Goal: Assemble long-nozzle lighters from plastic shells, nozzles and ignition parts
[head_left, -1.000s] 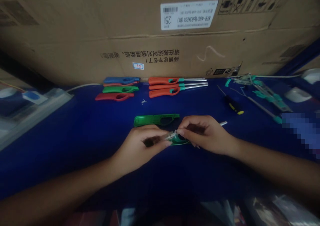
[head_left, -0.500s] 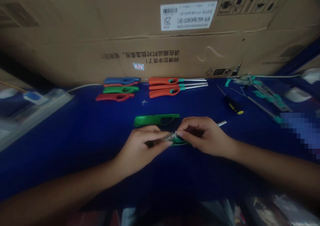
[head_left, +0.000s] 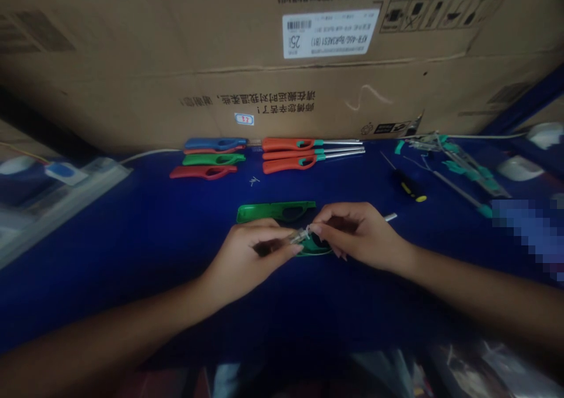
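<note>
My left hand (head_left: 259,251) pinches a clear lighter fuel tank (head_left: 297,237) between thumb and fingers. At the tank's small whitish end, the thumb and index finger of my right hand (head_left: 361,233) are pressed together. Whether they hold a small piece there or only touch the tip is hidden. Under both hands lies a green lighter body (head_left: 315,246), mostly covered, and a metal tube end (head_left: 390,217) shows past my right hand. Just behind my hands rests an opened green handle shell (head_left: 259,211).
Orange lighters with metal tubes (head_left: 288,165) and coloured handle shells (head_left: 205,172) line the back by a cardboard box (head_left: 211,40). Small screws (head_left: 254,181) lie nearer. To the right are a screwdriver (head_left: 409,185) and a pile of teal and metal lighter parts (head_left: 471,166).
My hands stay nearly in place. The right fingertips have shifted slightly at the tank's end, and more of its whitish tip shows. The view has tilted a little.
</note>
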Action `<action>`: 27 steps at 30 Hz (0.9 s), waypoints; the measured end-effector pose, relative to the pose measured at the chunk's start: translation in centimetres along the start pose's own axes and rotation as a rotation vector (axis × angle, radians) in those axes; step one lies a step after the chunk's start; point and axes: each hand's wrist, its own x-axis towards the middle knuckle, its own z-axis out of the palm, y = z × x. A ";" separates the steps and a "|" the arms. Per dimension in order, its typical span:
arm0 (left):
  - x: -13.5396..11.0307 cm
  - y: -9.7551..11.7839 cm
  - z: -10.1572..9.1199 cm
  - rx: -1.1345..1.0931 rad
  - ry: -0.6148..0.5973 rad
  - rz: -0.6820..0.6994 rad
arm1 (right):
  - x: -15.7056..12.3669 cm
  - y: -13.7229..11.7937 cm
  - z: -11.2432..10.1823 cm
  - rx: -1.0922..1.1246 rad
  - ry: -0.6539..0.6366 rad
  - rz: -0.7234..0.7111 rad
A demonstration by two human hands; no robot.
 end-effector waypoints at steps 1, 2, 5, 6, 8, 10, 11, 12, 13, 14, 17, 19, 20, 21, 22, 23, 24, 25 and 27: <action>0.0 0.0 0.0 0.004 0.002 0.003 | 0.0 0.1 0.0 -0.001 0.005 0.000; 0.0 0.0 0.0 0.009 0.003 0.009 | 0.0 0.1 0.1 -0.008 0.007 -0.002; -0.2 0.0 0.1 0.021 -0.005 0.017 | -0.2 0.2 0.2 -0.063 0.017 -0.038; -0.2 0.0 0.1 0.024 -0.008 0.014 | -0.2 0.2 0.2 -0.089 0.021 -0.057; -0.2 0.0 0.2 0.032 -0.010 0.000 | -0.3 0.3 0.3 -0.142 0.029 -0.087; -0.2 0.0 0.2 0.037 -0.011 -0.017 | -0.2 0.3 0.3 -0.175 0.028 -0.097; -0.2 0.1 0.3 0.038 -0.009 -0.023 | -0.2 0.2 0.3 -0.181 0.023 -0.092; -0.1 0.1 0.3 0.037 -0.007 -0.025 | -0.2 0.2 0.3 -0.178 0.016 -0.085; -0.1 0.1 0.3 0.033 -0.002 -0.025 | -0.2 0.1 0.2 -0.173 0.005 -0.080; 0.0 0.2 0.2 0.026 0.002 -0.024 | -0.2 0.0 0.1 -0.173 -0.006 -0.091; 0.1 0.2 0.1 0.003 0.026 -0.023 | -0.5 -0.5 -0.4 -0.271 0.016 -0.240; 0.1 0.2 -0.2 -0.027 0.051 -0.029 | -0.7 -0.9 -1.1 -0.446 0.080 -0.407; 0.2 0.2 -0.4 -0.033 0.058 -0.029 | -0.9 -1.1 -1.5 -0.562 0.096 -0.492; 0.2 0.3 -0.7 -0.027 0.056 -0.026 | -1.0 -1.3 -1.9 -0.692 0.089 -0.573; 0.2 0.4 -1.0 -0.001 0.043 -0.021 | -1.0 -1.5 -2.3 -0.831 0.053 -0.648; 0.2 0.6 -1.3 0.047 0.022 -0.004 | -1.1 -1.7 -2.6 -0.964 -0.003 -0.703; 0.2 0.8 -1.6 0.113 -0.008 0.008 | -1.1 -1.9 -2.9 -1.080 -0.068 -0.729; 0.3 1.1 -1.9 0.179 -0.026 0.024 | -1.1 -2.1 -3.1 -1.171 -0.131 -0.727; 0.3 1.5 -2.4 0.304 -0.059 0.061 | -1.2 -2.6 -3.3 -1.266 -0.218 -0.658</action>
